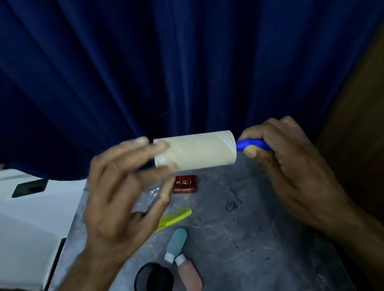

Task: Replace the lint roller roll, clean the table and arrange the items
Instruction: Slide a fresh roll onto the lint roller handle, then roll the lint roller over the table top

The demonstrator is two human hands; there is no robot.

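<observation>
- Dark blue curtain (171, 60) hangs in folds behind a grey marbled table (258, 247); a brown panel (378, 117) stands at the right and white furniture (11, 233) sits at the left.
- Your right hand (285, 169) is clenched around the blue handle (252, 145) of the lint roller, holding it in the air above the far end of the table.
- The beige roll (195, 148) sits on the roller head, lying roughly level, with its free end toward your left.
- Your left hand (121, 197) is at that free end with fingers spread and curled; the hand is blurred, so whether it has closed on the roll cannot be told.
- Judged step: pulling the roll off the head. Keep the handle fixed, grip the roll around its end, and draw it straight along the axis without bending.
- Below the hands lie a red packet (185, 184), a yellow-green comb (174, 217), a teal tube (176, 244) touching a pink tube (189, 276) at the caps, and a black round container (154, 282).
- These items remain to be arranged.
</observation>
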